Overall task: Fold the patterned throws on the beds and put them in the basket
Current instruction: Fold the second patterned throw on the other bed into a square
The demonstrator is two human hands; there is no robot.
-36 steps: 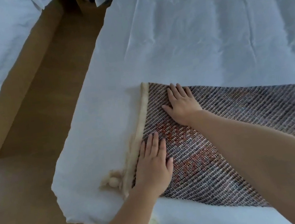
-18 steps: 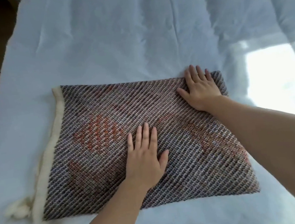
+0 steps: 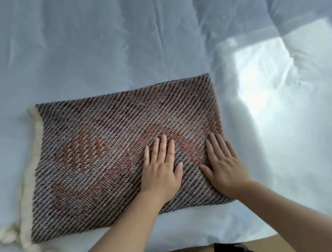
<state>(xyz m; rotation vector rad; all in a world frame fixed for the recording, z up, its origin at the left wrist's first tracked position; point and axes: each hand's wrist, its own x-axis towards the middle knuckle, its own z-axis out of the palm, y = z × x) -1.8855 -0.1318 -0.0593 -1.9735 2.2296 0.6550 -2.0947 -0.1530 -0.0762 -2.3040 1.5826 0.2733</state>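
A folded grey-and-rust diagonal-weave throw with a cream fringed edge [image 3: 106,154] lies flat on the white-sheeted bed [image 3: 109,49], near its front edge. The left hand [image 3: 161,170] and right hand [image 3: 223,168] press flat on the throw's right part, fingers straight, gripping nothing.

Just one head-worn wide-angle cam, looking steeply down and forward from close above the white-sheeted bed [image 3: 109,49], at its near edge.

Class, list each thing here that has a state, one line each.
Brown-and-orange woven throw with cream fringe: folded into a rectangle, lying flat.
Left hand: open, palm flat on the throw.
Right hand: open, flat by the throw's right edge.
White bed sheet: spread out, wrinkled, partly sunlit.
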